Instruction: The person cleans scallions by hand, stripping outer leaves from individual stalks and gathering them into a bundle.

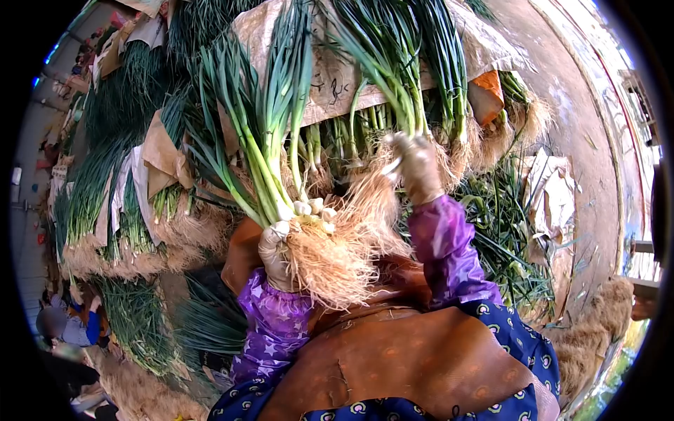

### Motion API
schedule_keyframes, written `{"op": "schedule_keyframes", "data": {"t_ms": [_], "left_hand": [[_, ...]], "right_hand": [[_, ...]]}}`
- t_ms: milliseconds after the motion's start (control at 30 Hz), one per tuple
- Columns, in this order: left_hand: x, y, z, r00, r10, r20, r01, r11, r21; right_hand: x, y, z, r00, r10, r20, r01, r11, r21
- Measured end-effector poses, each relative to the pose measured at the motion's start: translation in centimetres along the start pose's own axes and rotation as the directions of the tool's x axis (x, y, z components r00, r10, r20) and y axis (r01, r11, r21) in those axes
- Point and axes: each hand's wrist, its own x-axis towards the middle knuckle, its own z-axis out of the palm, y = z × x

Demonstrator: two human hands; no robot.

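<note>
My left hand [276, 256], in a pale glove, is closed around a bunch of spring onions [270, 175]. Their white bulbs sit just above my fingers, and a thick mass of tan roots [330, 263] hangs over my lap. My right hand [421, 168], gloved as well and slightly blurred, is closed at the lower end of more spring onions [404, 98], with a white bulb showing beside the fingers. The exact hold of the right fingers is hard to make out. Purple sleeves cover both forearms, and a brown apron [393, 358] covers my lap.
Ahead lie bundled spring onions partly covered by a tan sheet [337, 95]. More root-ended bundles [105, 238] are stacked at left. Loose green leaves [502, 224] and a crumpled sheet [551, 193] lie at right. Another person [74, 326] is at far left.
</note>
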Motion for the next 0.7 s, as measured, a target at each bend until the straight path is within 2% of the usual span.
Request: {"op": "schedule_keyframes", "data": {"t_ms": [33,100,133,167,200,233,267,300,333,367,433,467,500,567,600,633,667,700], "left_hand": [[-0.6,0.5,0.7,0.999,0.002,-0.035,-0.002,1.0,-0.011],[-0.8,0.6,1.7,0.996,0.083,-0.022,-0.084,0.995,-0.051],[-0.5,0.5,2.1,0.996,0.051,-0.076,-0.054,0.998,-0.044],[-0.7,-0.1,2.4,0.989,0.001,-0.148,-0.01,0.998,-0.056],[-0.6,-0.7,1.2,0.989,-0.014,-0.144,-0.005,0.991,-0.131],[-0.7,-1.1,0.5,0.984,-0.041,-0.173,0.016,0.99,-0.139],[-0.7,-1.4,-0.8,0.988,-0.081,-0.131,0.063,0.989,-0.137],[-0.5,-1.6,-1.1,0.989,-0.12,-0.085,0.108,0.985,-0.137],[-0.8,-1.9,-1.3,0.98,-0.122,-0.158,0.111,0.991,-0.081],[-0.7,-2.4,-1.4,0.984,-0.067,-0.165,0.056,0.996,-0.067],[-0.5,-2.1,0.2,0.979,-0.13,-0.157,0.117,0.989,-0.095],[-0.5,-1.8,0.6,0.981,-0.114,-0.156,0.112,0.993,-0.021],[-0.3,-1.9,-0.1,0.992,-0.067,-0.111,0.069,0.998,0.013],[-0.5,-1.8,-0.5,0.994,-0.072,-0.084,0.071,0.997,-0.015],[-1.0,-1.7,-0.9,0.994,-0.074,-0.084,0.073,0.997,-0.016],[-1.4,-1.7,-1.4,0.986,-0.104,-0.132,0.098,0.994,-0.05],[-1.5,-1.8,-0.5,0.979,-0.059,-0.193,0.056,0.998,-0.019],[-1.5,-1.9,0.3,0.967,-0.013,-0.253,0.018,1.0,0.018]], "right_hand": [[0.8,-0.5,-1.2,0.995,-0.018,-0.095,0.025,0.997,0.072],[0.5,-2.3,-1.6,0.992,-0.022,0.123,0.019,0.999,0.026],[-0.2,-3.6,0.7,0.986,-0.085,0.145,0.093,0.995,-0.048],[-2.2,-3.9,2.3,0.963,0.054,0.264,0.008,0.974,-0.227],[-4.3,-4.4,4.6,0.946,0.075,0.317,-0.011,0.98,-0.2],[-4.6,-1.9,6.5,0.914,0.105,0.391,-0.077,0.993,-0.087],[-5.0,0.2,8.3,0.939,-0.1,0.328,0.232,0.889,-0.395],[-5.2,0.9,9.2,0.89,-0.309,0.334,0.455,0.597,-0.661],[-4.9,1.2,9.0,0.865,-0.346,0.363,0.499,0.521,-0.693],[-4.5,1.5,8.6,0.839,-0.377,0.392,0.536,0.445,-0.718],[-3.3,0.8,6.6,0.912,-0.232,0.338,0.41,0.511,-0.755],[-2.4,0.9,5.4,0.921,-0.259,0.29,0.385,0.504,-0.773],[-1.3,1.8,4.5,0.978,-0.167,0.126,0.209,0.782,-0.587],[-0.1,2.3,3.2,0.978,-0.043,0.205,0.092,0.967,-0.236],[-1.6,-0.3,3.8,0.932,0.123,0.341,-0.061,0.981,-0.186],[-2.6,-0.5,5.0,0.875,0.219,0.431,-0.189,0.976,-0.112],[-4.1,-2.5,5.7,0.74,0.395,0.544,-0.365,0.916,-0.169],[-4.6,-0.2,7.0,0.777,0.223,0.589,-0.156,0.974,-0.163]]}}
